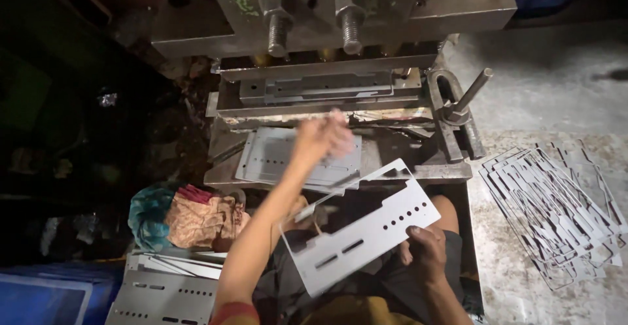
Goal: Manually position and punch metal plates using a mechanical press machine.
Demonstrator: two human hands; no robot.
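Right hand [426, 250] grips punched metal plate [363, 230]; left hand [322, 135] blurred above press bed [418, 152].

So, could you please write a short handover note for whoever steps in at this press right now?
Left hand: raised over the press bed, blurred; whether it grips anything cannot be told.
Right hand: holding a punched metal panel by its lower right edge, over the lap.
More flat panels lie on the press bed below the die.
Stack of panels sits lower left, beside a bundle of cloth.
Cut-out frame scrap is piled on the surface to the right.
Done: the held panel already has slots and holes.
Left: cannot be judged from this view.
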